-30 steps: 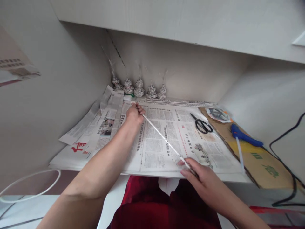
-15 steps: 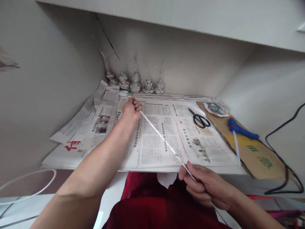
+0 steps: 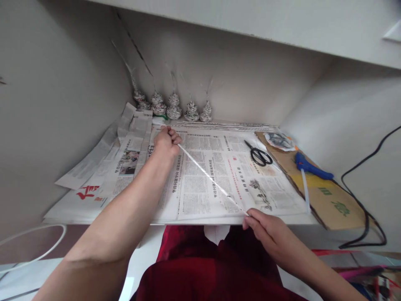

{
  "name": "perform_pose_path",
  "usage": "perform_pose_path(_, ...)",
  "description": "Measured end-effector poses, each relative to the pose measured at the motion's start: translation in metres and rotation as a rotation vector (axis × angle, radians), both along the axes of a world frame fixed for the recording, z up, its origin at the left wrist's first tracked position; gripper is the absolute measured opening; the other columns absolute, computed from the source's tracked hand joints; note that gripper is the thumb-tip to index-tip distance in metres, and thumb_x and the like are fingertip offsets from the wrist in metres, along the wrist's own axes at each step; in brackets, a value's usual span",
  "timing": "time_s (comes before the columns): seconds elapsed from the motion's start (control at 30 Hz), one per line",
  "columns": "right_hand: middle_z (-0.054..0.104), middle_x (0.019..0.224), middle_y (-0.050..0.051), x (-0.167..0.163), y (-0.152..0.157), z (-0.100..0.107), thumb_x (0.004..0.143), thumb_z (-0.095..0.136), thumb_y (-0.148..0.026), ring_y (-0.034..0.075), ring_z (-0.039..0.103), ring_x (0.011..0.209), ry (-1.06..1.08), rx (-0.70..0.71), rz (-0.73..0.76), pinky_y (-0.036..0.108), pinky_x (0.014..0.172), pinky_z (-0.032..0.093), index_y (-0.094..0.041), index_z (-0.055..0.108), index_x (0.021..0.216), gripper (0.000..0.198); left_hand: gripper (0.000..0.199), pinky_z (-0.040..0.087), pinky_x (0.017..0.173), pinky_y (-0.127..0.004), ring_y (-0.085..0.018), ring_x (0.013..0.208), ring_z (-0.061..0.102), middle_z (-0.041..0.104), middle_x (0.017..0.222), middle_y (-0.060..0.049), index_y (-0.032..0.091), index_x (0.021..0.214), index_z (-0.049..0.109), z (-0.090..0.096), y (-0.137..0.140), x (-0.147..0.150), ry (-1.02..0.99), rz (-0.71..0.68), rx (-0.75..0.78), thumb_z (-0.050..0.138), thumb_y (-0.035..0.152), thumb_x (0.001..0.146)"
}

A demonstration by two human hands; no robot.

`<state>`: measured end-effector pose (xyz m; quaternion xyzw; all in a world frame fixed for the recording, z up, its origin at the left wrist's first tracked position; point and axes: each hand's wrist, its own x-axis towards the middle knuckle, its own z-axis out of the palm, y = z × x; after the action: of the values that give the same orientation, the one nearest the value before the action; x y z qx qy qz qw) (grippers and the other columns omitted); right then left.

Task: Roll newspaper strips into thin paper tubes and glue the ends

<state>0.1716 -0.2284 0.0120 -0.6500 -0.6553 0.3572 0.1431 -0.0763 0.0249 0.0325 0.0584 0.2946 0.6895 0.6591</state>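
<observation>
A thin rolled newspaper strip [image 3: 205, 173] runs slantwise between my two hands, above the newspaper sheets [image 3: 200, 196] spread on the table. Its far end is in my left hand [image 3: 167, 141], whose fingers are curled closed around it. Near the table's front edge, my right hand [image 3: 261, 225] pinches the lower end between thumb and fingers. What lies inside each grip is hidden by the fingers. Black-handled scissors [image 3: 260, 156] rest on the newspaper, to the right of the strip.
Several woven paper gourds [image 3: 174, 106] stand along the back wall, beside a row of paper rods [image 3: 232, 127]. Cut newspaper strips [image 3: 100, 154] lie at left. A blue glue gun [image 3: 313, 167] with a black cord [image 3: 360, 200] rests on cardboard [image 3: 340, 209] at right. A shelf [image 3: 250, 25] overhangs.
My right hand has moved up along the strip to the table's edge, and its fingers now pinch closer in. My left hand keeps its grip at the far end. The view has shifted slightly.
</observation>
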Motion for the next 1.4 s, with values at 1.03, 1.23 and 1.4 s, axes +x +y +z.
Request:
perform_pose_path(1.03, 0.06, 0.063, 0.001, -0.046, 0.068, 0.003, 0.087, 0.048, -0.047, 0.01, 0.056, 0.051, 0.625, -0.217, -0.034, 0.021, 0.045, 0.043, -0.014, 0.061, 0.085, 0.035, 0.034, 0.016, 0.03, -0.014, -0.004, 0.03, 0.025, 0.029, 0.044, 0.007, 0.017, 0.065, 0.039, -0.001, -0.005, 0.009, -0.028, -0.094, 0.014, 0.032, 0.031, 0.095)
perform_pose_path(1.23, 0.058, 0.067, 0.0, -0.046, 0.07, 0.002, 0.086, 0.048, -0.047, 0.01, 0.054, 0.053, 0.442, -0.119, -0.05, 0.024, 0.048, 0.044, -0.017, 0.059, 0.091, 0.032, 0.034, 0.017, 0.03, -0.014, -0.004, 0.03, 0.026, 0.031, 0.045, 0.007, 0.017, 0.065, 0.039, -0.001, -0.006, 0.009, -0.029, -0.1, 0.016, 0.034, 0.033, 0.095)
perform_pose_path(1.4, 0.048, 0.057, -0.003, -0.05, 0.072, 0.0, 0.088, 0.045, -0.047, 0.008, 0.044, 0.049, 0.344, 0.043, -0.028, 0.023, 0.049, 0.038, -0.019, 0.056, 0.079, 0.031, 0.035, 0.013, 0.029, -0.014, -0.004, 0.03, 0.021, 0.028, 0.044, 0.008, 0.017, 0.065, 0.038, 0.0, -0.008, 0.008, -0.027, -0.138, 0.011, 0.034, 0.034, 0.095)
